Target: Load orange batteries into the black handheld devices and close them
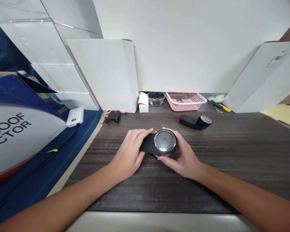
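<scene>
Near the middle of the dark wooden table [140, 193], both hands hold a black fabric shaver [150, 144] with a round, perforated metal head. My left hand [130, 153] wraps round its handle end on the left. The fingers and thumb of my right hand [183, 158] grip the rim of the round head from the right. The metal head faces up towards the camera. A dark part shows beneath the shaver, between the hands; I cannot make out what it is. Behind my right hand, a second black shaver [192, 121] lies on the table, its metal head at the right.
Along the back stand a small white box [143, 103], a clear bowl [156, 99] and a pink basket [186, 104]. A yellow-handled tool [224, 108] lies at back right. A black curved piece [113, 116] and orange-blue items [103, 120] lie at back left. White boxes flank the table.
</scene>
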Demonstrator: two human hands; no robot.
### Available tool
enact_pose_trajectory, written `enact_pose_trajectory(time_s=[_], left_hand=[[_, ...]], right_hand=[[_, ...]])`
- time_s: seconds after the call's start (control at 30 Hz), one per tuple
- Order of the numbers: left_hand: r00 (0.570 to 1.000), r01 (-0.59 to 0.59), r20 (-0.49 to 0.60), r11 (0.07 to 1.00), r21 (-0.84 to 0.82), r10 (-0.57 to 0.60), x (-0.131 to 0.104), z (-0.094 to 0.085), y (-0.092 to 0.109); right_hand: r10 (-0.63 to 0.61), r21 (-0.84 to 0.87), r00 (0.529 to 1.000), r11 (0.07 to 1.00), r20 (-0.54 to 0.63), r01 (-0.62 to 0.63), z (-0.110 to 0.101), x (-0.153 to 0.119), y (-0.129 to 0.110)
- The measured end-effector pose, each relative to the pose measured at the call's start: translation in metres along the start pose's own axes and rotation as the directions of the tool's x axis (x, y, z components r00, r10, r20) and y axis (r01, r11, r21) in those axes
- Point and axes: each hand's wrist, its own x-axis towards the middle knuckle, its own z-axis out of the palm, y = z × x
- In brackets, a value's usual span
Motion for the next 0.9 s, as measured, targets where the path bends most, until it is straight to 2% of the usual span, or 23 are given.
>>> enact_pose_trajectory(time_s=[0.43, 0.63, 0.77, 0.9], left_hand=[[0.996, 0.071, 0.06, 0.995, -0.068, -0.067, 0.001, 0.002, 0.004], [0.984, 0.161, 0.101, 0.976, -0.149, -0.147, -0.003, 0.004, 0.014], [0.97, 0.222, 0.162, 0.934, -0.281, -0.182, -0.005, 0.006, 0.017], [0.958, 0.278, 0.17, 0.883, -0.377, -0.229, -0.005, 0.005, 0.013]], right_hand=[[0.142, 0.111, 0.99, 0.983, 0.02, -0.144, 0.004, 0.001, 0.0], [0.185, 0.186, 0.983, 0.965, 0.015, -0.185, 0.005, 0.004, -0.003], [0.262, 0.367, 0.964, 0.893, 0.044, -0.259, 0.004, 0.007, 0.003], [0.384, 0.562, 0.92, 0.745, 0.077, -0.358, 0.005, 0.008, 0.019]])
